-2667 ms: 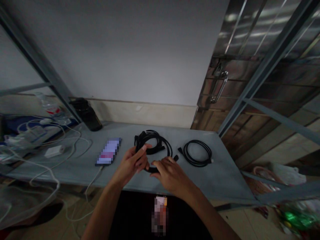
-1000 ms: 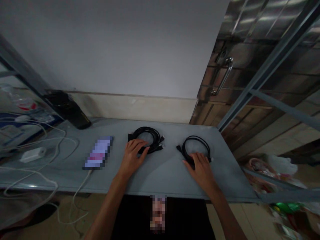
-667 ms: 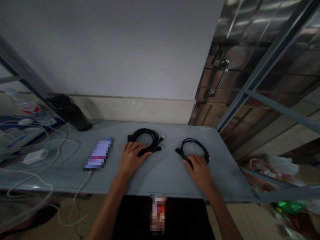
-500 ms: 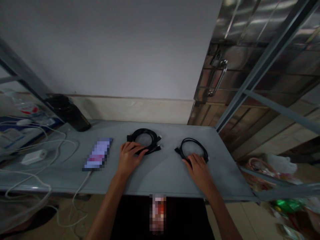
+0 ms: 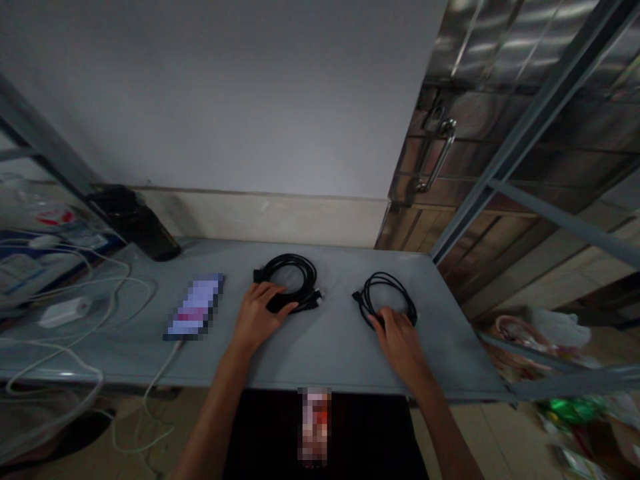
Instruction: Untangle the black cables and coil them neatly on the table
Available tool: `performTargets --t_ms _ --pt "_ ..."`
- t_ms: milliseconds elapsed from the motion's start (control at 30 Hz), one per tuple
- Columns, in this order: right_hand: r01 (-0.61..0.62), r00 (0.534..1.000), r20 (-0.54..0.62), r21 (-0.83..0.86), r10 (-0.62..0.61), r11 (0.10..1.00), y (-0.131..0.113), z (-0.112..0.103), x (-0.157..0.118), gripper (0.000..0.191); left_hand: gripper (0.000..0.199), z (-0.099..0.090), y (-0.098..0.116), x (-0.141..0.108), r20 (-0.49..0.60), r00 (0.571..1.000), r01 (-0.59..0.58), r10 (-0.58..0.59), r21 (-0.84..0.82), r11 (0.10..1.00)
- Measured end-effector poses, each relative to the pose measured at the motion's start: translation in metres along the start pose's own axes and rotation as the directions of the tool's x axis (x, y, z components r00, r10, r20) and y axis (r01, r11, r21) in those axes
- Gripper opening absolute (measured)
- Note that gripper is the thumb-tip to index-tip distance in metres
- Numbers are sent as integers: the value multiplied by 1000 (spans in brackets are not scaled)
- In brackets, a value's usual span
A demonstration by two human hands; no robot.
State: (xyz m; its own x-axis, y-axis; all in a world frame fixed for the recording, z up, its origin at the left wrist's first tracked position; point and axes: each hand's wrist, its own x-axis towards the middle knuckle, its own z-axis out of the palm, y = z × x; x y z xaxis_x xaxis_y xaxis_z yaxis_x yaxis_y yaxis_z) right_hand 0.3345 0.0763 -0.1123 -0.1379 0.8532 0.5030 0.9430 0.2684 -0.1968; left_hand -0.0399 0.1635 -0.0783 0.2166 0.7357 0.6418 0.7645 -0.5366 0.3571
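Observation:
Two coiled black cables lie on the grey table (image 5: 320, 360). My left hand (image 5: 259, 313) is closed on the lower left of the thicker coil (image 5: 305, 267), thumb and fingers at either side of it. The plugs of this coil point right, close together. My right hand (image 5: 397, 333) pinches the bottom of the thinner coil (image 5: 383, 277), whose one connector sticks out to the left. The fingertips of my right hand partly hide the strands beneath them.
A phone (image 5: 197, 303) on a white cord lies left of my left hand. Further left are a white adapter (image 5: 65, 312), tangled white cables and a plastic bottle (image 5: 55, 213). A black bottle (image 5: 140, 227) lies by the wall. Metal frame bars (image 5: 510, 153) rise at the right.
The thinner coil's strands have spread apart a little, and its left connector has shifted slightly. On the thicker coil, the plugs at the right have come closer together. Both hands keep their hold.

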Motion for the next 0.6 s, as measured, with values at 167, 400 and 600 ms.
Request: performTargets --t_ms 167,400,600 --pt "-27 1000 2 42 27 999 -3 -5 1 43 34 3 -2 0 -7 999 -37 37 3 999" --pt "-114 993 -12 122 116 986 -8 -9 3 57 24 -2 8 3 -122 992 -51 45 -45 998" --pt "-266 955 -64 251 290 931 -12 -20 6 63 21 -10 36 8 -77 996 27 -46 -231 973"
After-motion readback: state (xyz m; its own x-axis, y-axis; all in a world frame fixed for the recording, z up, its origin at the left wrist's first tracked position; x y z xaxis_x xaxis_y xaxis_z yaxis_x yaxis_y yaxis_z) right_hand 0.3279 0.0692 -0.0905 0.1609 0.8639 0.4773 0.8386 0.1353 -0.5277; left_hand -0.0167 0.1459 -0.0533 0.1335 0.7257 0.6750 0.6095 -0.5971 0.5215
